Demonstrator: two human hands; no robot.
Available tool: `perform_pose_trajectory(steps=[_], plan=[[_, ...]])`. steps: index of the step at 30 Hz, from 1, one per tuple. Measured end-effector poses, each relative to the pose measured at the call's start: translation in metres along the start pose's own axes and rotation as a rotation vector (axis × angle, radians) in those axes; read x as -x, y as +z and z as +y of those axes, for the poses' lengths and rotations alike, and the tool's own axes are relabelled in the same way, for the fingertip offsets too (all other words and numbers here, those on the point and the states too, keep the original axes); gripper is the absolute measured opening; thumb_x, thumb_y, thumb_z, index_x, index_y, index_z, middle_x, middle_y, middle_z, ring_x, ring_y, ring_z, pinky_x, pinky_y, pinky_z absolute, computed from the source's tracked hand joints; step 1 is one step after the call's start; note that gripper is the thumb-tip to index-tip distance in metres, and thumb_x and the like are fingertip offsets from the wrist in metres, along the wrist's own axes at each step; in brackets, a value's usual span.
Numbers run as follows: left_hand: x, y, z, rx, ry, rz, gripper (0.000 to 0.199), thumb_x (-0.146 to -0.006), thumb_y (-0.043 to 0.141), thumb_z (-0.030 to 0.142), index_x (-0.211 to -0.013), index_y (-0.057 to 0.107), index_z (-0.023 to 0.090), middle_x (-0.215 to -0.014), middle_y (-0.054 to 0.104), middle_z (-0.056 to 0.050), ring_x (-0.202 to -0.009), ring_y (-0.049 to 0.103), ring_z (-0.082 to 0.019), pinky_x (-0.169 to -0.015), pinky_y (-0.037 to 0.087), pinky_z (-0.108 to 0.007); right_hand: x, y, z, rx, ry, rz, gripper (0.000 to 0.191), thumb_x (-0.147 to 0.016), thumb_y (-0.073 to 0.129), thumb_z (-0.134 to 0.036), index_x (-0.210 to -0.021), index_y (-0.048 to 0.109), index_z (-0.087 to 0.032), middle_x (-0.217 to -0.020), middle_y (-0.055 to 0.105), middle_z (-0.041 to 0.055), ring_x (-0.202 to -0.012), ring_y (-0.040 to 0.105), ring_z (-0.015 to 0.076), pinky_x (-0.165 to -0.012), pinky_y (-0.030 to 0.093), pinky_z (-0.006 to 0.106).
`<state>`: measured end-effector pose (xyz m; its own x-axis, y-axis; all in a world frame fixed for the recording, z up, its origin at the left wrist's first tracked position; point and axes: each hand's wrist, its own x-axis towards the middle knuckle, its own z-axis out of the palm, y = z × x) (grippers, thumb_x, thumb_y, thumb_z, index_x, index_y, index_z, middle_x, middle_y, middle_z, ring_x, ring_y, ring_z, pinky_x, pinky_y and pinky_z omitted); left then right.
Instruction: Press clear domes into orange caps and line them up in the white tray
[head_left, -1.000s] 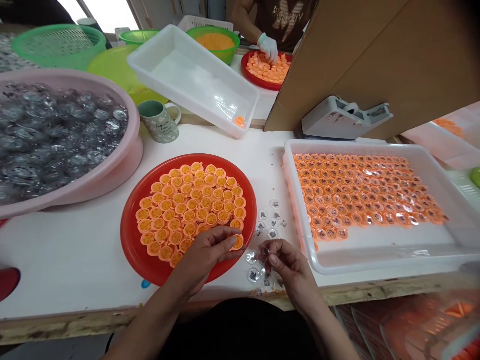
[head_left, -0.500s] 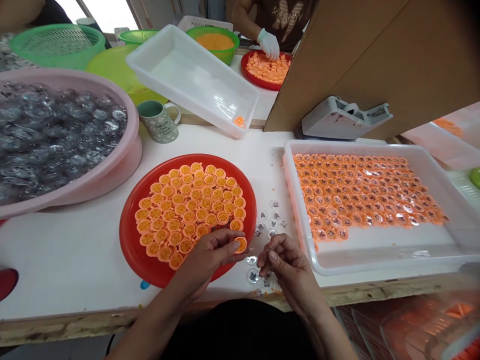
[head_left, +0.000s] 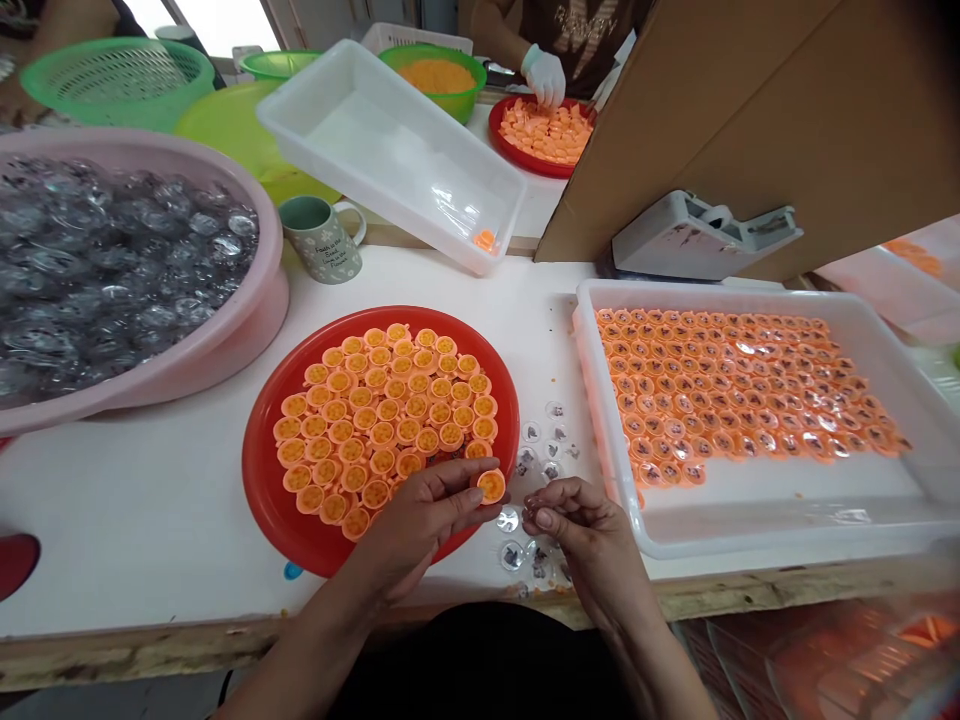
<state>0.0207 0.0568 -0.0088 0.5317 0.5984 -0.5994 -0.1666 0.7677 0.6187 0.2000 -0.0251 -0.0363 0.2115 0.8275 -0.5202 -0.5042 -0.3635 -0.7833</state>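
Note:
My left hand [head_left: 442, 505] pinches a small round orange plastic piece [head_left: 491, 487] with a yellow speckled centre, face up, at the near right rim of a red round tray [head_left: 262, 500]. Many similar orange pieces [head_left: 382, 405] cover that tray. Just to the right, my right hand [head_left: 577, 520] is closed, thumb against fingertips; whatever it holds, if anything, is too small to make out. Clear round discs with dark printed pictures [head_left: 512, 555] lie on the white table below and between my hands.
A white tray [head_left: 750, 520] at right holds rows of orange pieces with pictured discs. Left stands a pink basin [head_left: 247, 330] of clear wrapped items. Behind are a mug [head_left: 322, 245], a tilted white bin [head_left: 390, 150], a tape dispenser [head_left: 697, 240] and cardboard [head_left: 712, 120]. A co-worker's gloved hand [head_left: 544, 77] works beyond.
My left hand has turned the orange piece so its face shows more fully. The fingers of my right hand have drawn closer together in a pinch. The view has shifted slightly.

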Motion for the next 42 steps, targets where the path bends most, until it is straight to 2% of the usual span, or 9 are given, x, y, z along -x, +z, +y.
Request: perform_pose_trajectory(steps=[6, 10, 14, 20, 25, 29, 35, 38, 42], plan=[[0.001, 0.004, 0.005, -0.085, -0.01, -0.026, 0.019, -0.082, 0.07, 0.032, -0.094, 0.068, 0.018, -0.091, 0.06, -0.002, -0.078, 0.06, -0.015, -0.064, 0.049, -0.026, 0.005, 0.005, -0.014, 0.259, -0.055, -0.154, 0.015, -0.071, 0.082, -0.023, -0.075, 0.068, -0.019, -0.073, 0.069, 0.0005, -0.065, 0.063, 0.0129, -0.061, 0.051, 0.024], [0.004, 0.008, 0.009, -0.265, -0.046, -0.058, 0.022, -0.086, 0.063, 0.038, -0.086, 0.067, 0.016, -0.078, 0.057, 0.0, -0.065, 0.054, -0.011, -0.058, 0.041, -0.022, 0.007, 0.012, -0.024, 0.677, -0.376, -0.267, 0.002, -0.084, 0.07, -0.022, -0.083, 0.071, -0.022, -0.079, 0.066, 0.0028, -0.072, 0.062, 0.0156, -0.064, 0.05, 0.026], [0.005, 0.014, 0.008, -0.483, 0.007, -0.131, 0.032, -0.089, 0.057, 0.043, -0.076, 0.067, 0.015, -0.065, 0.054, 0.002, -0.056, 0.049, -0.009, -0.056, 0.04, -0.022, 0.004, 0.016, -0.03, 0.891, -0.578, -0.32, 0.014, -0.09, 0.058, -0.016, -0.087, 0.069, -0.024, -0.084, 0.064, 0.0032, -0.075, 0.062, 0.0155, -0.065, 0.05, 0.026], [0.006, 0.022, 0.002, -0.5, 0.056, -0.198, 0.041, -0.087, 0.059, 0.032, -0.126, 0.059, 0.021, -0.09, 0.066, -0.003, -0.077, 0.064, -0.018, -0.075, 0.051, -0.03, 0.008, 0.016, -0.029, 0.937, -0.65, -0.238, 0.015, -0.092, 0.055, -0.013, -0.091, 0.065, -0.024, -0.091, 0.062, 0.0032, -0.084, 0.063, 0.0158, -0.071, 0.05, 0.025], [0.012, 0.023, 0.008, -0.748, 0.108, -0.146, 0.042, -0.083, 0.063, 0.025, -0.125, 0.06, 0.026, -0.117, 0.065, -0.005, -0.105, 0.06, -0.025, -0.092, 0.045, -0.034, 0.014, 0.013, -0.023, 0.941, -0.65, -0.188, 0.011, -0.09, 0.06, -0.015, -0.093, 0.063, -0.025, -0.083, 0.065, 0.0002, -0.075, 0.063, 0.0141, -0.067, 0.05, 0.024], [0.018, 0.026, 0.014, -0.864, 0.089, -0.108, 0.031, -0.084, 0.061, 0.026, -0.114, 0.063, 0.027, -0.105, 0.067, -0.004, -0.098, 0.062, -0.025, -0.085, 0.047, -0.033, 0.015, 0.011, -0.021, 0.955, -0.689, -0.181, 0.011, -0.09, 0.061, -0.015, -0.093, 0.062, -0.025, -0.081, 0.066, 0.0001, -0.072, 0.064, 0.0146, -0.065, 0.05, 0.024], [0.021, 0.028, 0.008, -0.814, 0.231, -0.135, 0.028, -0.086, 0.056, 0.024, -0.111, 0.069, 0.027, -0.107, 0.07, -0.005, -0.106, 0.059, -0.026, -0.089, 0.046, -0.033, 0.016, 0.009, -0.018, 1.013, -0.804, -0.315, 0.023, -0.091, 0.053, -0.008, -0.098, 0.063, -0.027, -0.083, 0.064, 0.0024, -0.076, 0.063, 0.0163, -0.069, 0.051, 0.028], [0.018, 0.025, 0.002, -0.751, 0.255, -0.145, 0.032, -0.086, 0.058, 0.025, -0.116, 0.068, 0.028, -0.108, 0.07, -0.006, -0.11, 0.058, -0.028, -0.093, 0.046, -0.036, 0.016, 0.008, -0.016, 1.021, -0.772, -0.241, 0.016, -0.09, 0.057, -0.011, -0.094, 0.062, -0.026, -0.081, 0.064, 0.0012, -0.073, 0.063, 0.0154, -0.066, 0.05, 0.026], [0.012, 0.021, -0.009, -0.779, 0.258, -0.021, 0.038, -0.085, 0.061, 0.027, -0.123, 0.064, 0.027, -0.115, 0.069, -0.007, -0.107, 0.06, -0.027, -0.095, 0.045, -0.037, 0.017, 0.01, -0.015, 0.947, -0.711, -0.121, 0.012, -0.089, 0.062, -0.014, -0.093, 0.062, -0.026, -0.082, 0.066, -0.0004, -0.072, 0.063, 0.0138, -0.065, 0.049, 0.023]])
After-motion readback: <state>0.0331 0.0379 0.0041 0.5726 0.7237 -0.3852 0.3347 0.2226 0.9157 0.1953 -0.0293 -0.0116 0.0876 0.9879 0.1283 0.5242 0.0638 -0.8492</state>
